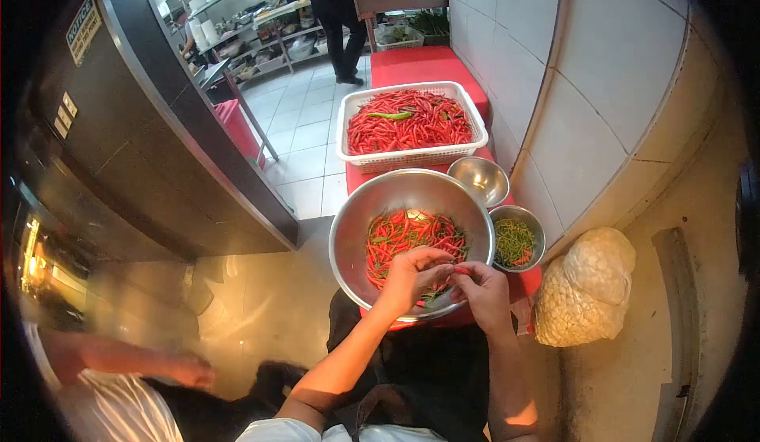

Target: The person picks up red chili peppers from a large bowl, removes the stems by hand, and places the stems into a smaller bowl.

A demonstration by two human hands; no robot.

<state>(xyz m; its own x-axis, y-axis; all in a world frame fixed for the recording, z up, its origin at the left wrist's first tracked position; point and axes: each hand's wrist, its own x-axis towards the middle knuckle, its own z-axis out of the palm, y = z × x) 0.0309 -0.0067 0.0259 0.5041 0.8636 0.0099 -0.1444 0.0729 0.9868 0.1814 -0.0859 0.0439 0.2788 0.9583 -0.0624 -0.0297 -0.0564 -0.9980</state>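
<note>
Left grip: fingers curled, tips pinched.
Right grip: fingers bent, tips meeting the left's.
Forearms: bare, converging.

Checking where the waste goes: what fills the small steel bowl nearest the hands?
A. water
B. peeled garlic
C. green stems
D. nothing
C: the small bowl right of the big bowl holds a heap of green stems, while the left hand and right hand pinch a red chili over the big bowl.
</note>
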